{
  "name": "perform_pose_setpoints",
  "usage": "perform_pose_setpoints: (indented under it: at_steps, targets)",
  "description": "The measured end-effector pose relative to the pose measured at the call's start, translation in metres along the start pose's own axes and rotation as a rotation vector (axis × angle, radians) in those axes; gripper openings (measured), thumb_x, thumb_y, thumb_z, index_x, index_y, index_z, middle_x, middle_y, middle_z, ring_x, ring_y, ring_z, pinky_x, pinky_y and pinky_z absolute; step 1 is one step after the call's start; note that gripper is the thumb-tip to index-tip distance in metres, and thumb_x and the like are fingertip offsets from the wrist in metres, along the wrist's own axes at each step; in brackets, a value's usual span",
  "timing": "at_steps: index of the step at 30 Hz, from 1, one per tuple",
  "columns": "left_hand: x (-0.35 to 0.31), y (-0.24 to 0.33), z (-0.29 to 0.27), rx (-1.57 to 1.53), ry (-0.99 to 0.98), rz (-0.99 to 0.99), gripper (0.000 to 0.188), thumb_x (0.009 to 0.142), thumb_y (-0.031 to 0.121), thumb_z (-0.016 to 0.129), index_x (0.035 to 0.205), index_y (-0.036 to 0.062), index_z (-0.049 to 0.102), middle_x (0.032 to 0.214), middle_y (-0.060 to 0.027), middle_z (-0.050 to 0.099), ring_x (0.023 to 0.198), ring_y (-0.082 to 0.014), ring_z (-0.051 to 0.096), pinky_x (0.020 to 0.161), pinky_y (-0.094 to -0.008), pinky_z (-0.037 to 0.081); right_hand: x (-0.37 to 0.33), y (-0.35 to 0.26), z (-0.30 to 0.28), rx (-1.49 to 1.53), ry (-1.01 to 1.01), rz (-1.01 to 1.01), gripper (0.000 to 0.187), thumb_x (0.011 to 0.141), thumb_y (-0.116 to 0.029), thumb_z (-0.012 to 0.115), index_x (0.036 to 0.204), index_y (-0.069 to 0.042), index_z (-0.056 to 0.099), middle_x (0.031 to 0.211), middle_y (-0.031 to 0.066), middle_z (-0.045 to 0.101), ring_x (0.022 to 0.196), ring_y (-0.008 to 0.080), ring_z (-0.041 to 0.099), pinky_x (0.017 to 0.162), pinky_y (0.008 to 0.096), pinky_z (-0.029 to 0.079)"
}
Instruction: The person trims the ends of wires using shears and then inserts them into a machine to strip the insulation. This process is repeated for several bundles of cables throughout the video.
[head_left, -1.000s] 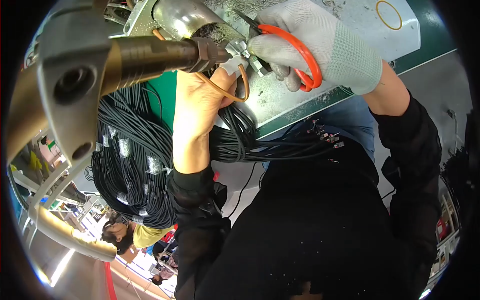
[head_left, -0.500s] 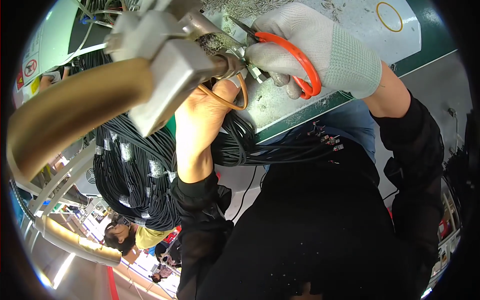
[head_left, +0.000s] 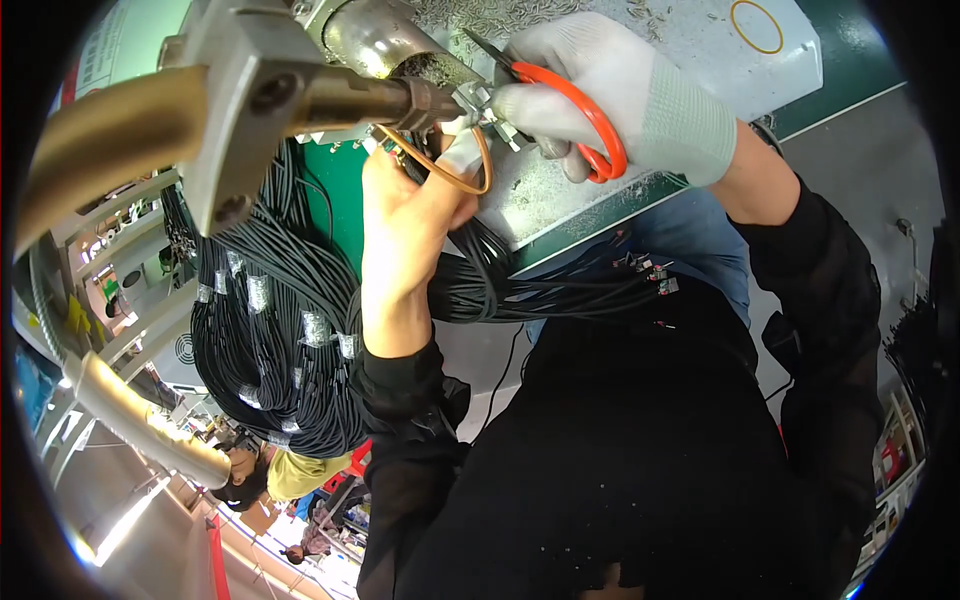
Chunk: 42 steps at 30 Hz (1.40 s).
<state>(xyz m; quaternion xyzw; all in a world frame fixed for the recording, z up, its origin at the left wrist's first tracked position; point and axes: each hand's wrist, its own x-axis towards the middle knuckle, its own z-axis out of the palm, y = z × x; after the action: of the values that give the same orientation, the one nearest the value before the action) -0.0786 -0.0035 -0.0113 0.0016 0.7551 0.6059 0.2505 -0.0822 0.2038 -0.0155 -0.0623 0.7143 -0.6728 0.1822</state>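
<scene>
My left hand (head_left: 405, 225), bare but for a white covering on the thumb, is closed around black cables (head_left: 475, 240) at the bench edge. Its thumb presses beside small silver metal connectors (head_left: 497, 122). A thin brown loop (head_left: 487, 165) hangs across that thumb. My right hand (head_left: 600, 85), in a whitish knit glove, grips scissors (head_left: 603, 120) with red handles; their dark blades point up and left. Its fingertips meet the connectors next to my left thumb. The fingers' undersides are partly hidden.
A metal fixture (head_left: 255, 110) with a thick tube juts in from the left, close to my hands. Many small metal pieces (head_left: 520, 12) and a yellowish ring (head_left: 757, 27) lie on the bench. Bundled black cables (head_left: 270, 350) hang at the left; a person (head_left: 300, 472) is beyond.
The fixture appears shifted up and left in view, showing more of my left hand and the green bench. Both hands stay together at the connectors; the scissors remain in my right hand.
</scene>
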Motion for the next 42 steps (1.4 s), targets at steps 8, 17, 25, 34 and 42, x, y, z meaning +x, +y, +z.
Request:
perform_pose_setpoints:
  at_steps: [8, 17, 25, 34, 42]
  targets:
    - [-0.072, -0.007, 0.026, -0.449, 0.027, 0.109, 0.012, 0.095, 0.009, 0.053, 0.101, -0.0012, 0.054, 0.075, -0.0038, 0.057, 0.061, -0.0115, 0.053, 0.061, -0.0259, 0.047, -0.069, 0.01, -0.034, -1.041, 0.243, -0.42, 0.02, 0.082, -0.019, 0.063, 0.079, 0.0, 0.057, 0.055, 0.0045, 0.053, 0.049, 0.0104, 0.054, 0.048, 0.0255, 0.042]
    - [-0.09, 0.001, 0.053, -0.017, -0.015, 0.273, 0.024, 0.09, 0.004, 0.06, 0.111, -0.0013, 0.052, 0.087, -0.0079, 0.064, 0.069, -0.0122, 0.06, 0.063, -0.0228, 0.048, -0.082, -0.01, 0.016, -0.307, 0.118, -0.346, 0.019, 0.081, -0.017, 0.062, 0.081, 0.001, 0.057, 0.054, 0.0058, 0.051, 0.048, 0.0121, 0.049, 0.049, 0.0268, 0.041]
    - [-0.084, 0.009, 0.042, 0.609, -0.239, 0.889, 0.026, 0.085, -0.001, 0.064, 0.109, 0.0008, 0.054, 0.088, -0.0103, 0.065, 0.071, -0.009, 0.06, 0.057, -0.0229, 0.046, -0.102, -0.005, -0.008, 0.527, -0.435, 0.332, 0.017, 0.084, -0.017, 0.06, 0.078, -0.001, 0.058, 0.055, 0.0077, 0.05, 0.051, 0.0162, 0.055, 0.048, 0.0299, 0.044]
    - [-0.087, 0.019, 0.059, -0.401, -0.087, 0.001, 0.012, 0.086, 0.0, 0.065, 0.096, 0.0019, 0.058, 0.083, -0.0057, 0.065, 0.056, -0.004, 0.048, 0.05, -0.0191, 0.035, -0.104, 0.007, 0.021, -0.714, 0.338, -0.663, 0.023, 0.066, -0.013, 0.075, 0.083, -0.006, 0.061, 0.066, 0.0074, 0.055, 0.059, 0.0254, 0.059, 0.058, 0.0312, 0.052]
    - [-0.083, 0.019, 0.066, -0.211, 0.175, 0.153, 0.015, 0.084, -0.004, 0.065, 0.093, 0.0018, 0.055, 0.071, 0.0033, 0.059, 0.061, 0.001, 0.046, 0.054, -0.0163, 0.034, -0.1, 0.004, 0.016, -0.94, 0.457, -0.771, 0.028, 0.062, -0.014, 0.077, 0.087, -0.008, 0.064, 0.066, 0.0057, 0.055, 0.058, 0.025, 0.058, 0.055, 0.0327, 0.049]
